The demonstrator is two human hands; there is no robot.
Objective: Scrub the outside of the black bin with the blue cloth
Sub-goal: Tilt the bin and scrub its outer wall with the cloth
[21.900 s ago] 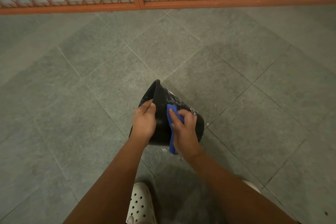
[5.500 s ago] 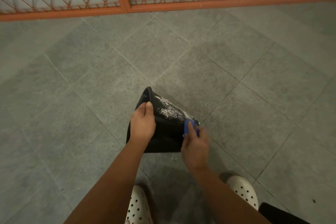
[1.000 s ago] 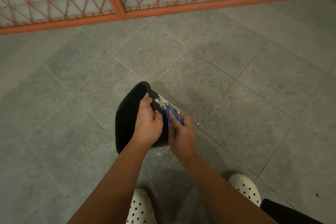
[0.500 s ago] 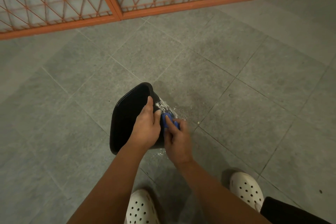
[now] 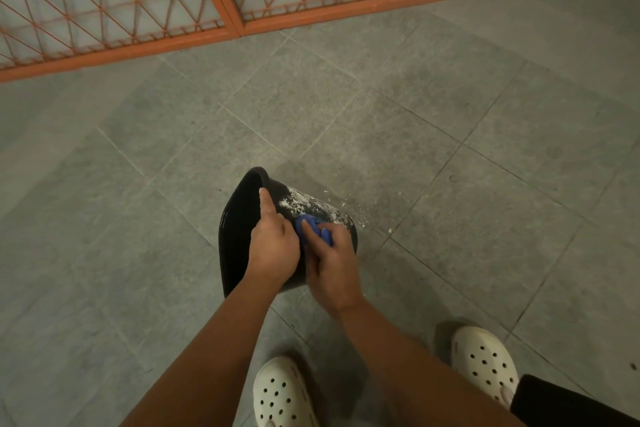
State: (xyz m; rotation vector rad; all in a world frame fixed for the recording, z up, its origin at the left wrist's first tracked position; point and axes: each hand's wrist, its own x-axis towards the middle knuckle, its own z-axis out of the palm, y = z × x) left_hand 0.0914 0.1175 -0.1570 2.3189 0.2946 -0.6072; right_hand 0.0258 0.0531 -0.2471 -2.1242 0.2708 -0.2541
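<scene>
Nearest, two white clogs (image 5: 282, 392) stand on the grey tiled floor (image 5: 450, 156), below the hands. The left hand (image 5: 273, 248) grips the rim of the bin (image 5: 277, 184), forefinger straight along the edge and the other fingers curled. Just right of it, the right hand (image 5: 334, 269) pinches the bunched cloth (image 5: 313, 230) and presses it on the bin's outer wall near the rim. The bin lies tilted on the floor, mouth left of the grip and base to the right, with open tiles on every side. Five seconds back the cloth was at the base end, and the mouth now faces the camera more. White suds (image 5: 301, 201) streak the wall beyond the cloth. The inside shows glossy black. Farthest, an orange gate (image 5: 221, 10) edges the floor.
</scene>
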